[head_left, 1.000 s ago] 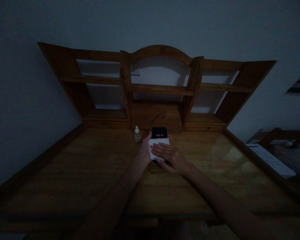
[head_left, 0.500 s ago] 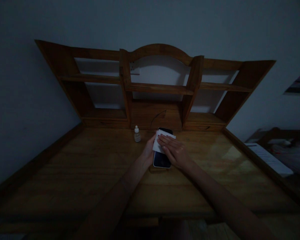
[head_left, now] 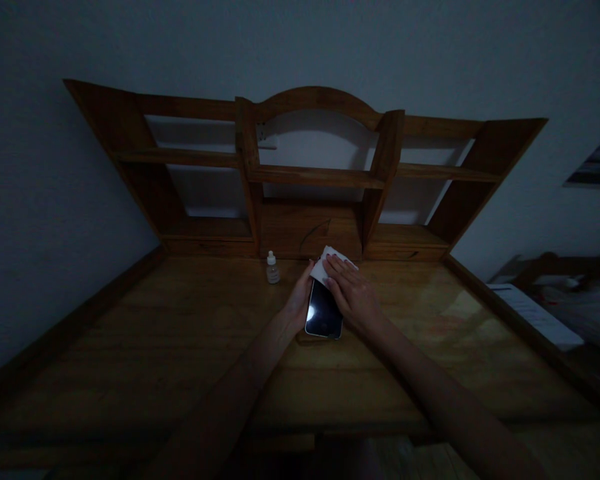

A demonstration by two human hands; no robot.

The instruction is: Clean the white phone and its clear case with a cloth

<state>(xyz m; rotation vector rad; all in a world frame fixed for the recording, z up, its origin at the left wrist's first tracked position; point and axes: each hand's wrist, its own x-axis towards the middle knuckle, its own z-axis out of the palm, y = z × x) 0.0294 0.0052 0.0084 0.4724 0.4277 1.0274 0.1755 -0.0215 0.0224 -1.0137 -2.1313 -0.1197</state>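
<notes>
Left hand [head_left: 298,301] half-curled, gripping black rectangular glass-faced phone [head_left: 324,315]; right hand [head_left: 354,293] nearly flat on thin white sheet [head_left: 319,273] over far end.

"Where is your camera looking from?"
"From my head, above the near side of the desk [head_left: 180,347], facing forward and down."
"How near does it sit?"
"Within arm's reach: my left hand [head_left: 299,297] and right hand [head_left: 353,287] show small over the desk's middle."
"And how wide?"
"Both desk sides fit, plus the shelf unit [head_left: 315,177] at its back and the wall [head_left: 300,40] beyond."
</notes>
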